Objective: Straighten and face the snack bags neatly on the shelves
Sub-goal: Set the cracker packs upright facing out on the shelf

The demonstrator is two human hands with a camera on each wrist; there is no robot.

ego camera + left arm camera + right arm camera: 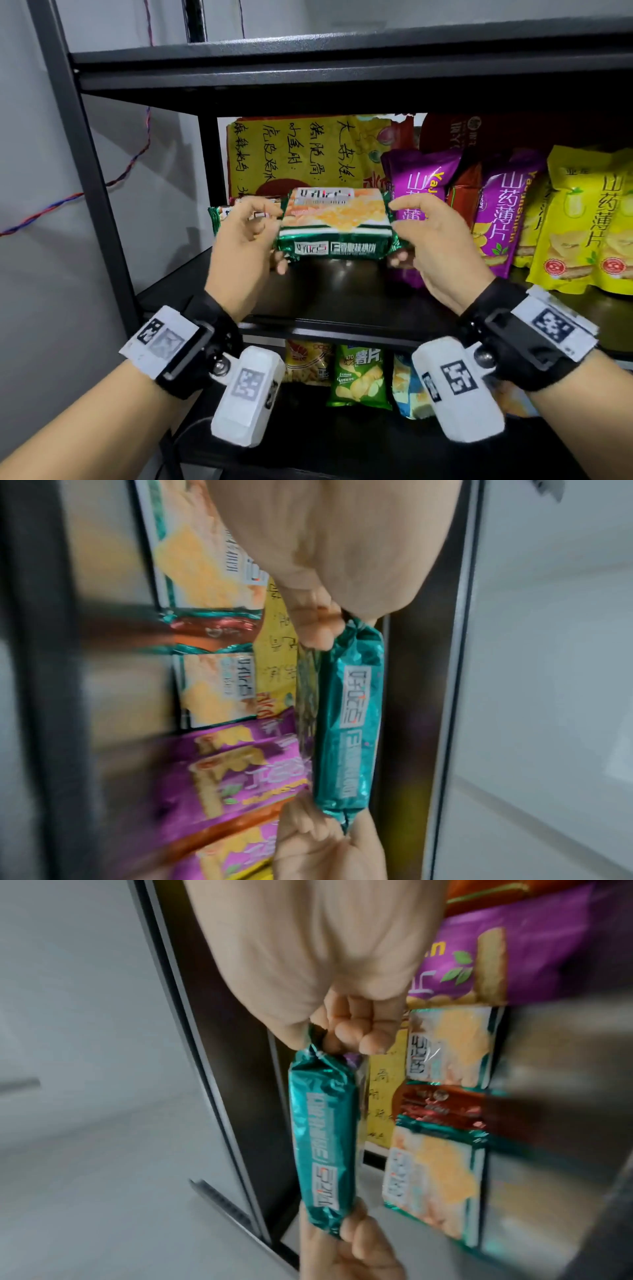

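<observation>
A green biscuit pack (337, 226) with an orange cracker picture is held level above the middle shelf (342, 329), at its left part. My left hand (253, 236) pinches its left crimped end and my right hand (416, 236) pinches its right end. The left wrist view shows the pack (349, 723) edge-on between both hands, and so does the right wrist view (323, 1139). Behind it, more packs of the same kind (222, 214) lie on the shelf. Purple snack bags (421, 181) and yellow snack bags (582, 219) stand to the right.
A yellow handwritten bag (294, 154) stands at the back. The black shelf post (92, 171) rises at the left, with the upper shelf board (342, 75) overhead. On the lower shelf stand a green chip bag (359, 377) and other bags. A red-blue wire (130, 171) hangs on the wall.
</observation>
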